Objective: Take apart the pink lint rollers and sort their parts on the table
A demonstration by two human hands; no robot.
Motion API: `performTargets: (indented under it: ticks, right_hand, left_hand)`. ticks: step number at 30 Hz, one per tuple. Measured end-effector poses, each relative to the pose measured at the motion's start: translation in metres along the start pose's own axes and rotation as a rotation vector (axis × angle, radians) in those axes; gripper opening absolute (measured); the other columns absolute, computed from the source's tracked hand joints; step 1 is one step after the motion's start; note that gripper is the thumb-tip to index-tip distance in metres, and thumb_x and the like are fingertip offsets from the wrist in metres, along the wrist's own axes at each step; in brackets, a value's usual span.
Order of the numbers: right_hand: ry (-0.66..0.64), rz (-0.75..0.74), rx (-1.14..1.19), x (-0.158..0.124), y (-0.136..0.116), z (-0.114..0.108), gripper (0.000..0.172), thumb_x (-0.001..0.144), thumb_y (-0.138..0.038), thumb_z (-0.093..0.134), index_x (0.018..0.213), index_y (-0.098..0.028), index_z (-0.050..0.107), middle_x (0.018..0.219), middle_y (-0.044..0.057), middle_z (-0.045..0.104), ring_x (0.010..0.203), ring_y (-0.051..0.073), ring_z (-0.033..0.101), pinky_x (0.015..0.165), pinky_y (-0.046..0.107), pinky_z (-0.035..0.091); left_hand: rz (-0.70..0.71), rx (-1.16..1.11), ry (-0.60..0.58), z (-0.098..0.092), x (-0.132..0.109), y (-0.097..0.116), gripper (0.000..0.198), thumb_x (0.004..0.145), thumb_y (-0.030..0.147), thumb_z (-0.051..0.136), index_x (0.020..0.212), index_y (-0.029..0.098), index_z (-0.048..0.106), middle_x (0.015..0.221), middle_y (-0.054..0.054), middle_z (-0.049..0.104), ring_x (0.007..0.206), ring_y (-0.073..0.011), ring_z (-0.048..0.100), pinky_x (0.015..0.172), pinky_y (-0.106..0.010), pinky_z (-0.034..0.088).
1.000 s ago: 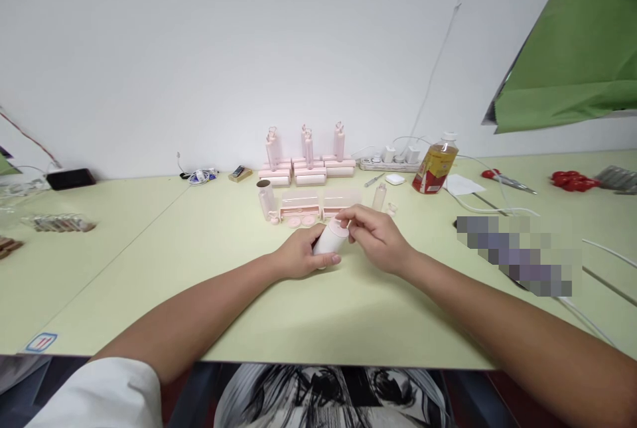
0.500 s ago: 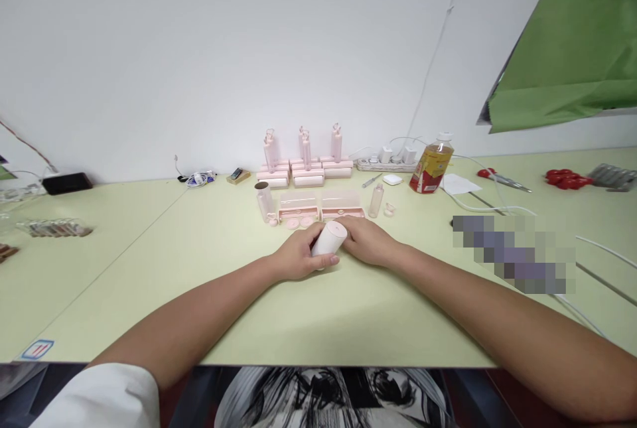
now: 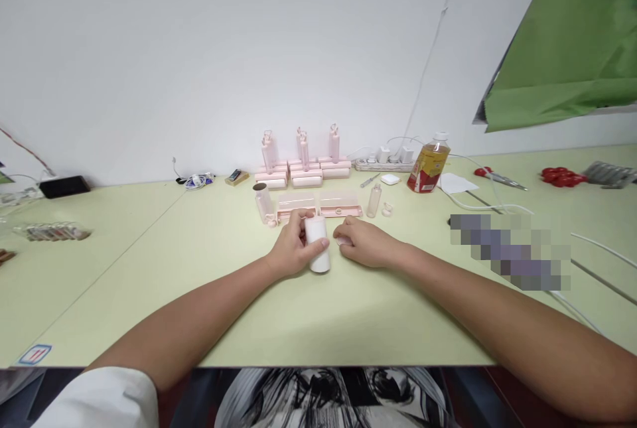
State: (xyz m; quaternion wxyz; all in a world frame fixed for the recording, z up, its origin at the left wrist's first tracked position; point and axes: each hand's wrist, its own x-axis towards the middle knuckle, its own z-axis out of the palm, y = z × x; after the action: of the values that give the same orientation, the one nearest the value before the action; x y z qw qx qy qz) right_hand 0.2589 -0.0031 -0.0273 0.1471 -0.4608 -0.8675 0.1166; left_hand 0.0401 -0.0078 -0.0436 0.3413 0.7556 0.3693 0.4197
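The head-worn view faces forward; tilts down over the table (image 3: 318, 328).

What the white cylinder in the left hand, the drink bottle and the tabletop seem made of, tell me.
White cylinder: smooth and low-gloss, perhaps plastic or rolled paper; its plain surface leaves that open.
Drink bottle: likely clear, glossy plastic, since its upper part is see-through.
Tabletop: possibly laminated board with a satin finish, judging by its even, pale yellow-green colour and faint sheen.
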Motion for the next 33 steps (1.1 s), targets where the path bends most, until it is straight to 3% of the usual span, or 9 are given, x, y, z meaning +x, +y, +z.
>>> performTargets:
  ticks: [4,7,11,15,17,19,22,26,33]
  right_hand:
    - [0.006,-0.012,0.034,0.000,0.002,-0.002,0.014,0.076,-0.016,0.056,0.089,-0.019,0.060,0.089,0.008,0.061,0.077,0.020,0.055,0.063,0.028,0.036]
    - [0.061,0.043,0.082,0.001,0.002,-0.004,0.007,0.074,-0.017,0.055,0.078,-0.020,0.050,0.075,0.002,0.059,0.066,0.017,0.049,0.056,0.026,0.031]
    - [0.100,0.101,0.184,0.002,0.003,-0.006,0.017,0.072,-0.022,0.056,0.064,-0.020,0.041,0.063,-0.002,0.051,0.059,0.013,0.042,0.052,0.025,0.027]
    - [0.156,0.108,0.462,0.002,0.002,-0.003,0.026,0.076,-0.026,0.055,0.060,-0.021,0.035,0.060,-0.004,0.049,0.054,0.011,0.040,0.051,0.024,0.028]
    - [0.263,0.069,0.572,0.000,-0.002,-0.002,0.028,0.078,-0.029,0.057,0.061,-0.021,0.037,0.069,-0.001,0.058,0.062,0.013,0.052,0.055,0.024,0.033]
    - [0.366,-0.005,0.620,-0.001,-0.007,-0.002,0.026,0.080,-0.030,0.059,0.063,-0.021,0.042,0.090,0.006,0.068,0.088,0.021,0.062,0.066,0.028,0.041]
    - [0.411,-0.083,0.599,-0.004,-0.013,-0.001,0.020,0.081,-0.027,0.060,0.068,-0.020,0.048,0.118,0.014,0.065,0.123,0.027,0.054,0.083,0.034,0.045]
    - [0.408,-0.116,0.494,-0.005,-0.016,0.001,0.019,0.083,-0.028,0.059,0.070,-0.021,0.048,0.129,0.016,0.061,0.127,0.028,0.052,0.088,0.039,0.045]
    - [0.493,-0.114,0.479,-0.006,-0.015,0.003,0.017,0.087,-0.030,0.057,0.074,-0.022,0.050,0.123,0.015,0.065,0.125,0.028,0.054,0.087,0.039,0.047]
  left_hand:
    - [-0.058,-0.087,0.143,0.001,0.004,-0.001,0.039,0.077,0.042,0.067,0.089,0.022,0.036,0.074,0.006,0.045,0.060,-0.0086,0.043,0.055,-0.021,0.038]
    - [-0.178,-0.271,0.180,0.001,0.009,0.002,0.040,0.077,0.045,0.066,0.080,0.023,0.033,0.065,0.008,0.043,0.051,-0.0073,0.043,0.046,-0.019,0.036]
    - [-0.343,-0.492,0.232,0.000,0.017,0.002,0.039,0.077,0.050,0.064,0.075,0.022,0.037,0.054,0.007,0.048,0.037,-0.0077,0.043,0.033,-0.019,0.029]
    - [-0.410,-0.629,0.297,-0.003,0.022,-0.001,0.035,0.076,0.048,0.067,0.079,0.018,0.049,0.053,0.004,0.054,0.036,-0.0084,0.048,0.031,-0.019,0.035]
    - [-0.425,-0.662,0.326,-0.004,0.022,0.000,0.034,0.075,0.046,0.067,0.081,0.016,0.053,0.054,0.003,0.056,0.038,-0.0087,0.050,0.031,-0.019,0.037]
    - [-0.436,-0.681,0.348,-0.005,0.023,0.003,0.033,0.076,0.044,0.067,0.084,0.014,0.055,0.055,0.002,0.057,0.039,-0.0089,0.051,0.032,-0.018,0.038]
    - [-0.446,-0.691,0.336,-0.005,0.022,0.006,0.033,0.078,0.042,0.066,0.089,0.011,0.059,0.062,-0.001,0.061,0.042,-0.0083,0.053,0.034,-0.018,0.042]
    - [-0.435,-0.682,0.292,-0.004,0.021,0.005,0.036,0.079,0.043,0.067,0.094,0.010,0.062,0.069,-0.003,0.065,0.046,-0.0088,0.056,0.036,-0.019,0.045]
    - [-0.418,-0.685,0.252,-0.003,0.019,0.002,0.042,0.079,0.046,0.068,0.101,0.011,0.061,0.076,-0.005,0.066,0.049,-0.0089,0.058,0.037,-0.018,0.046]
